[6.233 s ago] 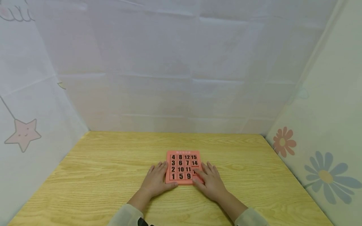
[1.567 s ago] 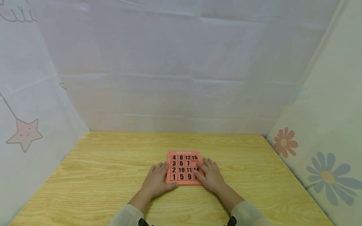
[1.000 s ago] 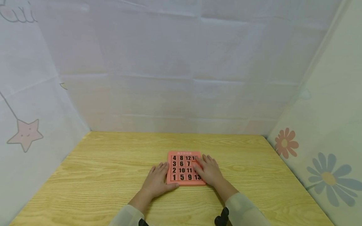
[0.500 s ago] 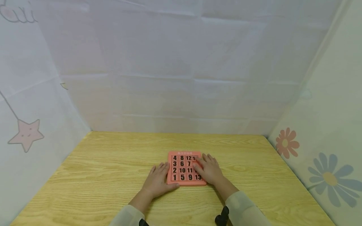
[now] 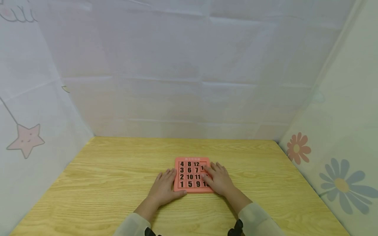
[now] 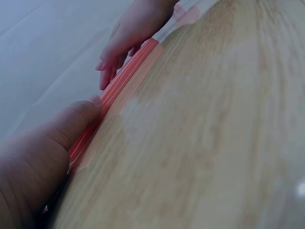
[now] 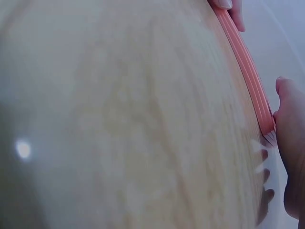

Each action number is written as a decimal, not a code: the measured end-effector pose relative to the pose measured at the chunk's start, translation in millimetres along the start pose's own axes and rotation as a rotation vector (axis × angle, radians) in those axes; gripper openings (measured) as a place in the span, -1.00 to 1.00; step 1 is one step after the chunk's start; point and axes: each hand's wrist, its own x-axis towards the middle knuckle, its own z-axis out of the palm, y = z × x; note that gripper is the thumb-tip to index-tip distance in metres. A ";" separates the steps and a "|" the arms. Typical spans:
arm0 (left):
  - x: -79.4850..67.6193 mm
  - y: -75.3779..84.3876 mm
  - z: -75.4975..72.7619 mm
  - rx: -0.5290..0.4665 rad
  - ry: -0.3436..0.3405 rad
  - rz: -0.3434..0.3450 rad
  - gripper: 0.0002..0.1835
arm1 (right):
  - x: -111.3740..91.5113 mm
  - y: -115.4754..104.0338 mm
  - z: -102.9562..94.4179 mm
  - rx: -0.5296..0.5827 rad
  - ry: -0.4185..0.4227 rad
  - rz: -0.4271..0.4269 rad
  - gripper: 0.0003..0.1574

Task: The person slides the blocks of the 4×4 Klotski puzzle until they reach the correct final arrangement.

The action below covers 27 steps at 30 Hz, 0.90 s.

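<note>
A pink number slide puzzle [image 5: 189, 173] lies flat on the wooden table, black numerals on its tiles. My left hand [image 5: 163, 188] rests at its near left corner, fingers along the left side and thumb at the front edge; in the left wrist view that thumb [image 6: 78, 117] touches the puzzle's side [image 6: 125, 78]. Over the right column, my right hand [image 5: 220, 181] touches a tile [image 5: 202, 167] with an extended finger, covering part of its number. A bare slot [image 5: 203, 163] shows above this tile. Lower right tiles are partly hidden by the right thumb.
The wood-grain table [image 5: 124, 164] reaches to a pale cloth wall [image 5: 189, 82] at the back. Side cloths carry a pink star [image 5: 26, 141] on the left and flowers [image 5: 342, 185] on the right. Light sleeves with black trim cover both forearms.
The right hand's finger has drawn the top right tile, 15, toward the person, baring the corner slot. Earlier, tiles 13 and 14 moved down the right column. The left hand stays put.
</note>
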 end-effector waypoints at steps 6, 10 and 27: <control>1.0 -0.2 0.4 0.004 -0.004 0.000 0.17 | -4.7 -2.2 -1.5 0.005 0.013 -0.005 -0.31; 1.7 -0.4 0.7 0.013 -0.005 -0.002 0.17 | -7.1 -3.7 -2.3 0.010 0.020 -0.009 -0.33; 1.5 0.2 1.2 0.010 -0.006 -0.004 0.17 | -11.8 -3.0 4.1 0.023 0.022 -0.003 -0.29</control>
